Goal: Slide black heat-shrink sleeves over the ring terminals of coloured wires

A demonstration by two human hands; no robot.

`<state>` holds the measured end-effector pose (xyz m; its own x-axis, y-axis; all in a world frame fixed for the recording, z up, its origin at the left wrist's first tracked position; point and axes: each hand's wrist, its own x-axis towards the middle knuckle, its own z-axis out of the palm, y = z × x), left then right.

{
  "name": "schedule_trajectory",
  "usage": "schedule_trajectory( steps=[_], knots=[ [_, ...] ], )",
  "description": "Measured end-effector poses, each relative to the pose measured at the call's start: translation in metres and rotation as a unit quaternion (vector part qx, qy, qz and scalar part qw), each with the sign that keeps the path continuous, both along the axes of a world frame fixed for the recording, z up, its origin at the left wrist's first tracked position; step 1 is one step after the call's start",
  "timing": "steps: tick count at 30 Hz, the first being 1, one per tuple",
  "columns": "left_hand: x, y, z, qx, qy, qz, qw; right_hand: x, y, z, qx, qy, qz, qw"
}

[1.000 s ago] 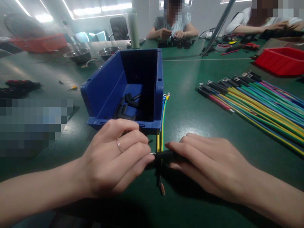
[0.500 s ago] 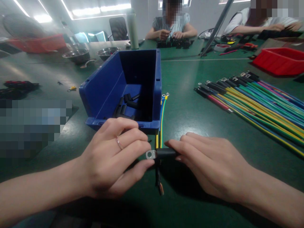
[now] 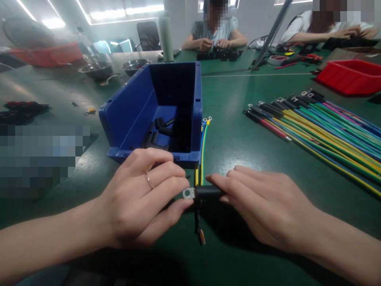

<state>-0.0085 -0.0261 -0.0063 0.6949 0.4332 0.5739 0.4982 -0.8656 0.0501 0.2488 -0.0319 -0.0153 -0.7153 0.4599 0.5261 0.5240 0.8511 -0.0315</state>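
Observation:
My left hand [image 3: 143,198], with a ring on one finger, pinches the silver ring lug [image 3: 188,193] at the end of a cable. My right hand [image 3: 262,206] grips the same cable at its black sleeve [image 3: 208,192]; the rest of the cable is hidden under that hand. Just beyond my fingers stands a blue bin [image 3: 133,119] with several short black tubes [image 3: 157,133] inside. A few yellow, green and blue wires [image 3: 203,147] lie beside the bin and run under the held cable, ending in a bare copper tip [image 3: 202,237].
Several coloured cables with black-sleeved lugs [image 3: 315,123] lie in a row on the green table at right. A red tray [image 3: 348,77] sits far right. Metal bowls [image 3: 116,67] and a green bottle [image 3: 166,35] stand behind the bin. Two other people work across the table.
The black sleeve has slid toward my right hand, so the silver lug now shows between my hands. Both hands have stayed in place over the last half second.

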Motion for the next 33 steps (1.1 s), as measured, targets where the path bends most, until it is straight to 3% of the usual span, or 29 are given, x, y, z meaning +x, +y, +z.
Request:
schedule_trajectory(
  steps=[20,26,33],
  knots=[
    [-0.001,-0.001,0.002,-0.006,-0.002,0.0,1.0,0.003,0.003,0.006,0.023,0.0,-0.024,0.999],
    [0.002,-0.003,0.0,0.014,-0.013,0.007,1.0,0.012,0.008,0.012,0.045,0.011,-0.125,0.991],
    [0.0,0.002,-0.003,0.027,0.008,-0.036,0.999,0.029,0.02,0.008,-0.038,-0.039,-0.208,0.977]
  ],
)
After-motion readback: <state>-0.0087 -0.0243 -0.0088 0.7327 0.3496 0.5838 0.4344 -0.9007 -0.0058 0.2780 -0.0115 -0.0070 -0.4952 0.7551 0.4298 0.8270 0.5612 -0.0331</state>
